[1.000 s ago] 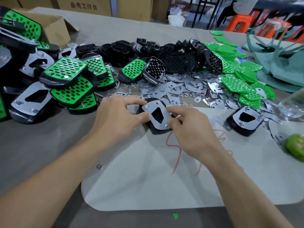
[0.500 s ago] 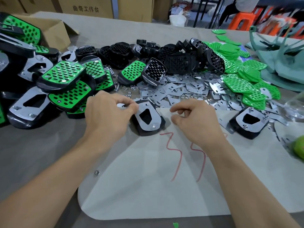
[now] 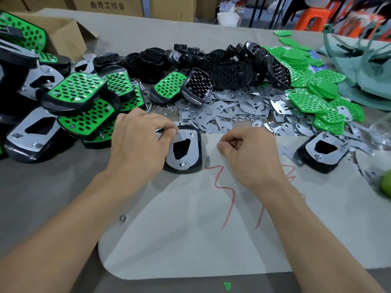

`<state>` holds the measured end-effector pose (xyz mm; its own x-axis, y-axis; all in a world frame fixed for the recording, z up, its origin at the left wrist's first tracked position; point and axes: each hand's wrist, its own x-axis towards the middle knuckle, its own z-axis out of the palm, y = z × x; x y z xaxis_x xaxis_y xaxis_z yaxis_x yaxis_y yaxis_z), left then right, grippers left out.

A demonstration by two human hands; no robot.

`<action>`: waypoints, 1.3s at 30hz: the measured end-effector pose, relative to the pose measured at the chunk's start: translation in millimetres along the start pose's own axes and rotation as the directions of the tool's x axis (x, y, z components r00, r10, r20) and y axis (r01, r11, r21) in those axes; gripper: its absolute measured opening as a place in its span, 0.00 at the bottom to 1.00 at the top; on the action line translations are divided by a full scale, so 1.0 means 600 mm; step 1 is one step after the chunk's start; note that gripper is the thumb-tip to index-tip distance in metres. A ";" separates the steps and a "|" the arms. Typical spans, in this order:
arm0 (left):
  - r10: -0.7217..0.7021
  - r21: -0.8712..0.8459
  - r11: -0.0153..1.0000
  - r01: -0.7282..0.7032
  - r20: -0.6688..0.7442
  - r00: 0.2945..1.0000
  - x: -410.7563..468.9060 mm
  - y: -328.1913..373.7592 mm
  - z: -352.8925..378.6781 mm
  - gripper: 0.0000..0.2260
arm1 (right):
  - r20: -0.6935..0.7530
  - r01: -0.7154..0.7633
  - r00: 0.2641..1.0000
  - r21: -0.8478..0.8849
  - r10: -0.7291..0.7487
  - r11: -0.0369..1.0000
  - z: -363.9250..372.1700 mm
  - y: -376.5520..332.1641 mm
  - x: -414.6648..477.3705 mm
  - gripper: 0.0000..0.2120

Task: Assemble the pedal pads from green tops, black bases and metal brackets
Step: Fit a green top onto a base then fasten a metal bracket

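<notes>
Metal bracket (image 3: 179,149) no longer touched by right hand (image 3: 251,154).

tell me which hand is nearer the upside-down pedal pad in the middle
left. the left hand pinches the pedal pad at its upper left corner; the right hand sits apart to its right, fingers curled, over the white sheet

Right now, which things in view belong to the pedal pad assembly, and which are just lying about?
Job in hand:
- bracketed pad, pinched by the left hand
- loose metal brackets
- green tops
- black bases
- finished pads
- second bracketed pad

Lying about:
- cardboard box
- teal fabric
- orange stool
- round green thing
</notes>
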<state>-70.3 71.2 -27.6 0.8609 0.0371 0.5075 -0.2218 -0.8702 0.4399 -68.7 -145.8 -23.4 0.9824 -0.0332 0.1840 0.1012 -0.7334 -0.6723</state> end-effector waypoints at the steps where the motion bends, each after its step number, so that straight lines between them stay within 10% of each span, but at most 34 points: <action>1: -0.007 -0.015 1.000 0.007 0.002 1.000 -0.002 0.001 0.000 0.05 | 0.001 0.004 1.000 0.001 -0.004 1.000 0.001 0.000 -0.001 0.05; 6: -0.146 -0.225 0.958 0.177 0.151 0.978 0.000 0.001 -0.022 0.12 | 0.021 0.050 0.999 0.006 -0.050 0.999 0.003 -0.001 -0.002 0.06; 12: 0.193 -0.450 0.881 0.147 0.624 0.757 0.018 -0.024 -0.062 0.36 | 0.007 0.075 0.997 0.070 -0.076 0.995 0.004 -0.005 -0.005 0.09; 21: 0.119 -0.410 0.903 0.126 0.522 0.845 0.008 -0.030 -0.035 0.38 | 0.045 -0.023 0.999 0.360 0.008 0.933 0.029 -0.032 -0.032 0.10; 39: 0.095 -0.357 0.928 0.110 0.511 0.854 0.010 -0.042 -0.020 0.37 | 0.151 0.258 0.945 0.198 -0.290 0.945 0.007 -0.047 -0.051 0.07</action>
<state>-64.9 99.6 -26.6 0.9483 -0.3022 0.0964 -0.2741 -0.6279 0.7284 -101.1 -121.0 -13.1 0.9228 0.2837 0.2607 0.3807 -0.5671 -0.7304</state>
